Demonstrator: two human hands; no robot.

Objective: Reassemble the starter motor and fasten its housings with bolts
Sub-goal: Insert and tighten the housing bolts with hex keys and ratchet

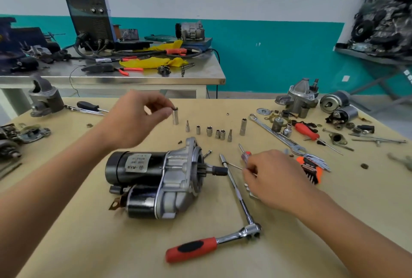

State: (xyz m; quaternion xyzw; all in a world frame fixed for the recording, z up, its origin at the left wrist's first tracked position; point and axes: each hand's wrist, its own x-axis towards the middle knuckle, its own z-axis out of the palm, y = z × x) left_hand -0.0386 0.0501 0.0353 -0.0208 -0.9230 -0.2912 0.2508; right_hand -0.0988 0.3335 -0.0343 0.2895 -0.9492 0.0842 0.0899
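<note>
The starter motor [156, 179] lies on its side mid-table, black body to the left, silver nose housing to the right. My left hand [136, 119] hovers beyond it and pinches the top of a tall silver socket [175, 117] standing on the table. My right hand [274, 179] rests right of the motor's nose, its fingers curled over small metal parts and a thin rod; what they hold is partly hidden. A ratchet with extension bar [236, 195] and red-black handle lies in front. A loose bolt [207, 154] lies by the nose housing.
A row of small sockets and bits [209, 131] stands behind the motor. A combination wrench [276, 134], red screwdrivers [305, 131], an orange hex key set [311, 169] and other starter parts [298, 97] crowd the right. Another housing [45, 99] sits far left.
</note>
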